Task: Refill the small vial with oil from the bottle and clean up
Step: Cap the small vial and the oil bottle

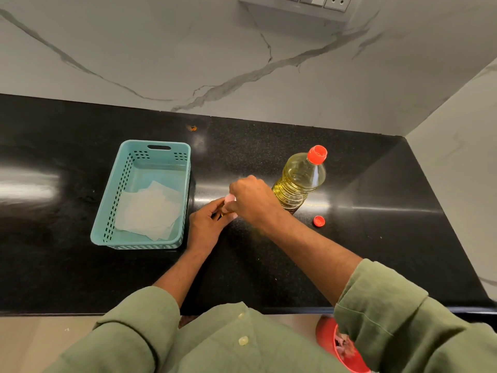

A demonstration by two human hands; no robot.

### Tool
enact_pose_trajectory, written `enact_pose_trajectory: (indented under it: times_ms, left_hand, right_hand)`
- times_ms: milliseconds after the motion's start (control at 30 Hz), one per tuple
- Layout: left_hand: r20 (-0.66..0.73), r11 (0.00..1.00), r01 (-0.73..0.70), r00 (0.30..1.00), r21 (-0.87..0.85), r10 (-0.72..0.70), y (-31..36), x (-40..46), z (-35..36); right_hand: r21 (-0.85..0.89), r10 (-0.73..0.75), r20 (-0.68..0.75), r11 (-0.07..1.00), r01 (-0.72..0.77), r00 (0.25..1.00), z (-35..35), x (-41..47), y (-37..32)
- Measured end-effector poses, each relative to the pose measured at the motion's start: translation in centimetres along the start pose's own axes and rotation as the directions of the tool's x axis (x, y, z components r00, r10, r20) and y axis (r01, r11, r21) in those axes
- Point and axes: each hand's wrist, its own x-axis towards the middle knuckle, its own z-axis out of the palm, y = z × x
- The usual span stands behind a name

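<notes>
on the black counter (pixel 269 265) there is one oil bottle (pixel 298 181), one blue basket (pixel 107 211), one loose red cap (pixel 319 221) and one small vial (pixel 222 210), which is mostly hidden by the hands. the bottle stands upright, with a red cap on its neck, just behind the right hand. the loose cap lies flat on the counter to the right of the bottle's base, a little apart from it. in the basket lie some white paper tissues (pixel 150 208), overlapping; their number cannot be counted surely. the basket stands left of the hands, near them but not touching.

the left hand (pixel 207 227) comes from below, fingers curled around the vial, and holds it between the basket and the bottle. only a thin amber strip of the vial shows. the right hand (pixel 252 200) reaches over from the right, wrist bent down, fingertips pinched on a small pale pink thing (pixel 230 198) at the vial's top; what it is cannot be told. both sleeves are green and pushed up the forearms.
</notes>
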Motion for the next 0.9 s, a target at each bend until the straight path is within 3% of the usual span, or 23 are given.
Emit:
enact_pose_trajectory:
  times_ms: [167,300,433,733,800,900]
  left_hand:
    - [0.007,0.999,-0.005,1.0,0.033,0.005,-0.2,0.0,-0.2]
    - [-0.027,0.998,-0.014,1.0,0.06,0.015,-0.2,0.0,0.0]
    - [-0.01,0.998,-0.008,1.0,0.057,0.009,-0.1,0.0,0.1]
    - [-0.019,0.994,0.014,1.0,0.108,-0.012,-0.4,0.1,0.1]
    - [-0.012,0.996,0.019,1.0,0.088,-0.018,-0.3,0.0,0.1]
    - [-0.024,0.993,0.017,1.0,0.115,-0.014,-0.3,0.0,0.1]
  right_hand:
    - [-0.014,0.071,0.021,0.997,-0.071,0.997,0.2,-0.8,0.2]
    - [0.132,-0.111,0.032,0.986,0.106,0.993,0.7,-1.2,0.3]
    - [0.032,-0.201,-0.006,0.979,0.202,0.979,1.4,-1.2,0.7]
    - [-0.08,0.075,-0.172,0.993,-0.09,0.982,0.3,-1.7,-0.2]
    - [-0.002,0.008,-0.161,1.0,-0.009,0.987,0.6,-1.5,-0.1]
    - [0.073,-0.154,0.012,0.986,0.153,0.988,0.3,-1.0,0.3]
